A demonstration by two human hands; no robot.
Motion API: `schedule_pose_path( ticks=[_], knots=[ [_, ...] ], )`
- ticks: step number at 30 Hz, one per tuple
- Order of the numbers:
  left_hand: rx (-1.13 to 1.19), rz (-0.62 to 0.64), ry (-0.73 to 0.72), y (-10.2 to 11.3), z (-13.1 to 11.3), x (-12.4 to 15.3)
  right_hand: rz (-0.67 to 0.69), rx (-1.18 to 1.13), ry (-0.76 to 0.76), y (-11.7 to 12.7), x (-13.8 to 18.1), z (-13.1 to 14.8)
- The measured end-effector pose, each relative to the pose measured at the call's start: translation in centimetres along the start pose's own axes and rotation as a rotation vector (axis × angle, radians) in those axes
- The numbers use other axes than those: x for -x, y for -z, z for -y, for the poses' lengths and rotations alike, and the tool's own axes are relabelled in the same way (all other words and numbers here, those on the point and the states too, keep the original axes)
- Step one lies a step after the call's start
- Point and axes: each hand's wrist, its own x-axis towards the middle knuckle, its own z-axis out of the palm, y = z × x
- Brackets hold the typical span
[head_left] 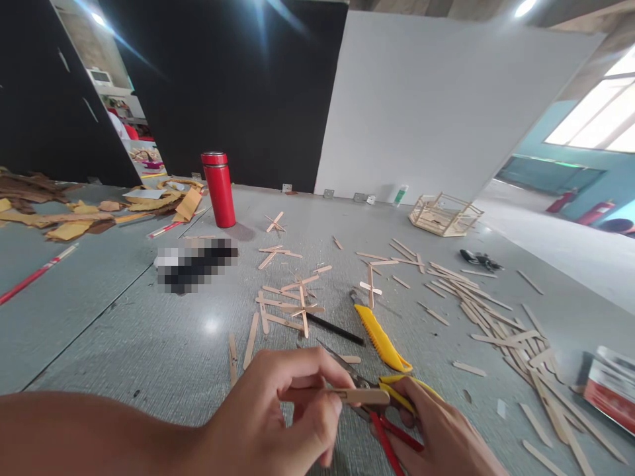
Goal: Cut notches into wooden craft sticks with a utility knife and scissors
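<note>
Low in front of me, my left hand [297, 410] pinches a wooden craft stick [364, 396] between thumb and fingers, its rounded end pointing right. Beside it, my right hand [441, 423] is closed around scissors [367, 383] with a yellow handle. Their dark blades reach up and left behind the stick. Red handle parts [389, 439] show just below; whether they belong to the same tool I cannot tell. Just beyond my hands lie a yellow utility knife [380, 334] and a black pen-like rod [335, 328]. Small crossed-stick assemblies [303, 309] stand or lie past them.
Many loose craft sticks [496, 317] lie heaped at right, near a red-and-white package [615, 387]. A red flask [219, 190] stands at back left beside cardboard scraps [169, 198]. Farther right are a stick frame [444, 215] and a small bottle [400, 194]. Panels [421, 99] rise behind.
</note>
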Motion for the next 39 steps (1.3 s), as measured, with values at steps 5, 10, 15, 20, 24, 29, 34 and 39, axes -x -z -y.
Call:
schedule_pose_path(
  ticks=[5,10,15,20,24,29,34,39],
  knots=[
    [0.115,0.113,-0.059,0.3,0.9,-0.3,0.002,-0.029,0.008,-0.1,0.0,-0.4],
    [0.122,0.108,-0.041,0.5,1.4,-0.3,0.013,0.014,0.007,-0.1,0.2,-0.2],
    [0.141,0.179,0.005,0.8,0.9,0.0,0.012,0.053,0.032,-0.2,0.3,-0.6],
    [0.128,0.214,0.01,0.9,-0.3,0.2,0.037,0.052,0.057,0.0,0.2,-1.0],
    [0.132,0.217,0.006,1.0,-0.2,0.1,0.019,0.057,0.09,0.0,0.1,-1.1],
    [0.146,0.254,0.039,0.8,0.2,0.3,-0.014,0.075,0.121,-0.2,0.0,-1.5],
    [0.118,0.188,0.112,0.3,-0.1,0.5,-0.013,0.083,0.085,-0.1,0.1,-1.3],
    [0.061,0.132,0.163,0.1,-0.2,0.4,0.014,0.088,0.078,0.2,0.2,-1.0]
  ],
)
